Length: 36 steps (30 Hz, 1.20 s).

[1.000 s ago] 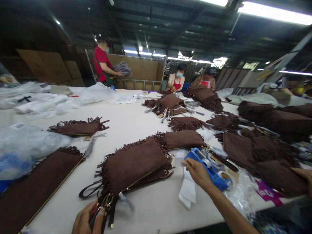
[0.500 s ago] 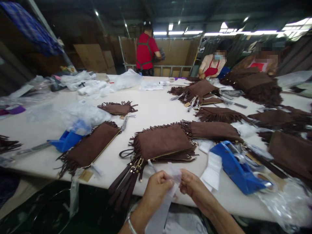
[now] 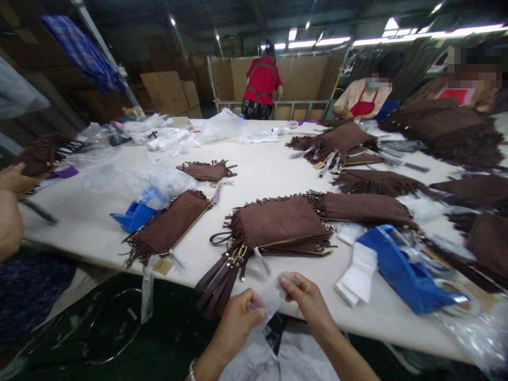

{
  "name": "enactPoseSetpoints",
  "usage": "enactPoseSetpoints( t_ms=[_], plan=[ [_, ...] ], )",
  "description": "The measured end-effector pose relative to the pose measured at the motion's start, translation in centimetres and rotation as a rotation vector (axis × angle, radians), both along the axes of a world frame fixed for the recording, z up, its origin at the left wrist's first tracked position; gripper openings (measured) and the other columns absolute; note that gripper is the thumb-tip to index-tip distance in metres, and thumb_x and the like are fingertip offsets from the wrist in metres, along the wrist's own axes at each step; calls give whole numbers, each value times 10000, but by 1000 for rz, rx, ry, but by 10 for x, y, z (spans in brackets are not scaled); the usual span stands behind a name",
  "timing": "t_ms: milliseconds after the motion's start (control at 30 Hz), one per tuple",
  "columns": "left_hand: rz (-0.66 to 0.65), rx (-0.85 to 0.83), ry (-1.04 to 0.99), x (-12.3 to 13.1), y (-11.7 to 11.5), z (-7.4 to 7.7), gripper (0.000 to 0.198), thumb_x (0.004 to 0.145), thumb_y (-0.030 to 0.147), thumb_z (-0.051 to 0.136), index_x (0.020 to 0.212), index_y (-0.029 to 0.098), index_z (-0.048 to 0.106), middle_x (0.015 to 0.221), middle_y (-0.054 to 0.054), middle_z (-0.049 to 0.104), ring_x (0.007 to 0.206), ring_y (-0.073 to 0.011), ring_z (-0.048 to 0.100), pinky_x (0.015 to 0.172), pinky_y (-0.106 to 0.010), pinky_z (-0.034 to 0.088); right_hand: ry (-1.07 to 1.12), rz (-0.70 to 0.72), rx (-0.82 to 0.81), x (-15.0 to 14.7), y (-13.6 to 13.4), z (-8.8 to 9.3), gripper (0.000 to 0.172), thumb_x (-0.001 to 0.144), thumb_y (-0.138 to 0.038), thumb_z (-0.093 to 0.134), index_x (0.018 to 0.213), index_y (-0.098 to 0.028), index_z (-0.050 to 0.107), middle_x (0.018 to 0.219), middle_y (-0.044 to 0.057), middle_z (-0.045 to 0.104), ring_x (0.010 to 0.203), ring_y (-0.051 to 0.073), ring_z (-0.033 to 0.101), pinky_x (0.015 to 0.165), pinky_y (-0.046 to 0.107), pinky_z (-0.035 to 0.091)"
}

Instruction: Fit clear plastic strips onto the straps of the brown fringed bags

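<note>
One thin, cloudy white sheet (image 3: 272, 299) spans the gap between the person's left hand (image 3: 240, 317) and right hand (image 3: 304, 293), held close to the near edge of the worktop (image 3: 260, 172). Left thumb and fingers are closed on its lower part; right thumb and fingertips nip an upper edge, a narrower grip. Whether it is a single layer or a sleeve I cannot tell.

The step in hand looks like working this sheet with the fingers — spreading it or parting its layers, though a still view does not settle which. From here the next move seems to call for a light pinch and a steady left hand, since such thin material would likely crease or slip.

Just beyond the hands lies a stack of brown fringed pouches (image 3: 286, 222), its straps (image 3: 220, 280) hanging over the edge. Right of it sit folded white sheets (image 3: 359, 270), next to a blue tape dispenser (image 3: 405, 272). At far left, another person's hand (image 3: 16, 180) touches a brown fringed piece (image 3: 39, 156) — well apart from this work.
</note>
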<state>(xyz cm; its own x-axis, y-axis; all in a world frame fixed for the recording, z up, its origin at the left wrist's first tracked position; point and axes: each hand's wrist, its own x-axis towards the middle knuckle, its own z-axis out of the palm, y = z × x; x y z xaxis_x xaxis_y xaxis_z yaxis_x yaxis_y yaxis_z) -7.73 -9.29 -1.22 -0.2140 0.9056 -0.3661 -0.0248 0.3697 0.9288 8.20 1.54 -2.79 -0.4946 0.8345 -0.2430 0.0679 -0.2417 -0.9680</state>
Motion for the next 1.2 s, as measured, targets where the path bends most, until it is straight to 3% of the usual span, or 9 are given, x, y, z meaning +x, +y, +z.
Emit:
enactPoseSetpoints(
  t_ms=[167, 267, 400, 533, 600, 733, 867, 1033, 1200],
  plan=[
    [80, -64, -42, -17, -32, -16, 214, 607, 288, 734, 641, 150, 573, 628, 7, 598, 637, -153, 514, 605, -253, 347, -96, 4, 11, -4, -7, -5, 301, 758, -454, 673, 679, -175, 592, 581, -27, 549, 559, 116, 470, 547, 230, 357],
    [103, -76, 60, -25, -50, -14, 269, 679, 379, 692, 602, 152, 569, 562, 20, 561, 580, -139, 473, 576, -253, 312, -154, 24, 15, -13, -13, -2, 319, 754, -467, 662, 647, -178, 581, 531, -32, 535, 518, 114, 463, 516, 227, 337],
    [46, -47, 170, -34, -68, -8, 386, 815, 483, 562, 622, 150, 601, 608, -17, 625, 610, -162, 536, 605, -264, 335, -195, 70, 81, -31, -23, 5, 331, 766, -459, 650, 613, -182, 552, 532, -37, 534, 510, 107, 453, 506, 218, 327],
    [56, -75, 134, -45, -83, -14, 470, 867, 549, 466, 662, 152, 611, 631, -34, 646, 630, -169, 574, 632, -265, 367, -191, 135, 118, -51, -29, 4, 358, 773, -466, 647, 594, -188, 512, 517, -47, 508, 506, 102, 429, 495, 213, 308],
    [68, -101, 8, -53, -93, -24, 442, 807, 576, 557, 707, 149, 610, 622, -29, 643, 603, -160, 565, 613, -262, 370, -140, 186, 86, -58, -30, 2, 354, 790, -473, 627, 613, -189, 511, 537, -44, 518, 518, 103, 435, 505, 216, 318],
    [100, -156, -297, -71, -123, -49, 496, 547, 512, 828, 773, 139, 592, 690, -31, 662, 596, -139, 561, 577, -242, 369, -86, 257, 1, -66, -27, -2, 351, 799, -503, 608, 663, -184, 554, 563, -30, 545, 538, 117, 467, 539, 238, 364],
    [176, -229, -285, -83, -151, -60, 499, 511, 531, 840, 674, 137, 581, 607, 0, 618, 554, -110, 522, 540, -222, 323, -112, 233, -67, -70, -23, -9, 379, 729, -548, 665, 678, -179, 590, 539, -29, 550, 517, 121, 469, 519, 247, 368],
    [205, -349, -220, -81, -162, -55, 557, 590, 696, 696, 619, 153, 572, 512, 5, 589, 487, -126, 513, 545, -255, 343, -172, 199, -78, -72, -24, -27, 343, 731, -513, 668, 713, -175, 607, 539, -31, 568, 508, 116, 466, 506, 240, 345],
    [94, -261, -47, -80, -172, -58, 576, 800, 674, 488, 636, 140, 626, 611, -38, 641, 607, -153, 548, 638, -285, 369, -268, 216, 26, -73, -28, -30, 335, 761, -503, 628, 660, -186, 586, 527, -40, 545, 512, 122, 470, 500, 234, 328]
  ],
)
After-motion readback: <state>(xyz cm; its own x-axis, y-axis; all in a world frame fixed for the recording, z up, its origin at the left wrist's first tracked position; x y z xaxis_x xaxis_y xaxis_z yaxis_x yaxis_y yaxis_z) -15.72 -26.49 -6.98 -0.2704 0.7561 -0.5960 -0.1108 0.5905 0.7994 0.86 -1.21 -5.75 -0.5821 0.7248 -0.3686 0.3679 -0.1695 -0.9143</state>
